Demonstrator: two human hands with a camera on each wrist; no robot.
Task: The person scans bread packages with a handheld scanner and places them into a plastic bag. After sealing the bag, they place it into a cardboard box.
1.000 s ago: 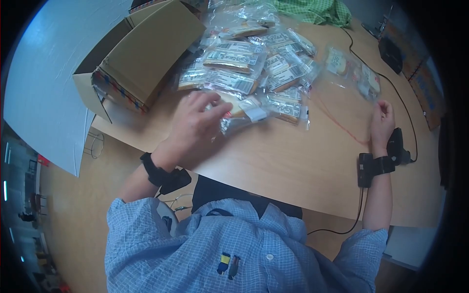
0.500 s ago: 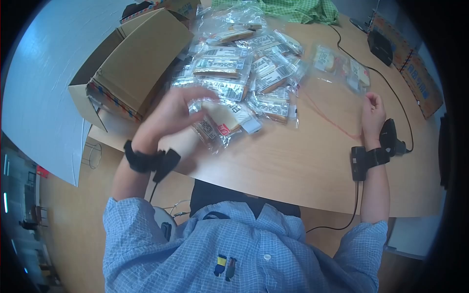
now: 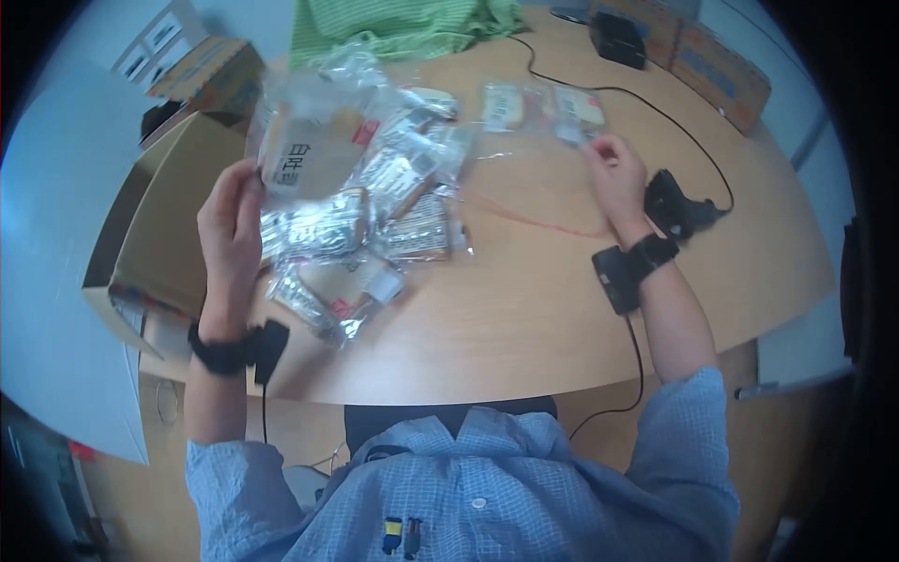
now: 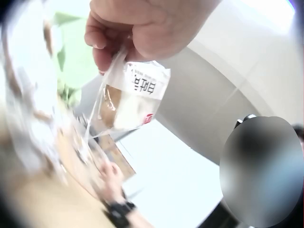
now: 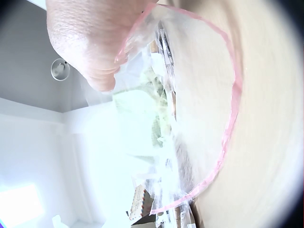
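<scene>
My left hand (image 3: 229, 225) pinches the edge of a clear packet of sliced bread (image 3: 309, 155), raised over the pile at the left in the head view. The left wrist view shows the packet (image 4: 135, 97) hanging from thumb and fingers. On the right, my right hand (image 3: 620, 183) holds the rim of a large clear plastic bag (image 5: 204, 71), with the fingers curled round its pink edge strip (image 5: 235, 95). Two bread packets (image 3: 506, 108) lie toward the far end of that bag. Below the raised packet, several more bread packets (image 3: 323, 225) are heaped on the table.
An open cardboard box (image 3: 164, 201) lies beside the pile at the left. Green cloth (image 3: 403, 28) covers something at the back. A black device (image 3: 616, 39), a cable (image 3: 646, 92) and flat cardboard (image 3: 721, 75) are at the far right of the wooden table (image 3: 534, 309).
My left hand has picked a bread packet from the pile and raised it. The head view has turned to the right. My right hand keeps its hold on the bag's rim.
</scene>
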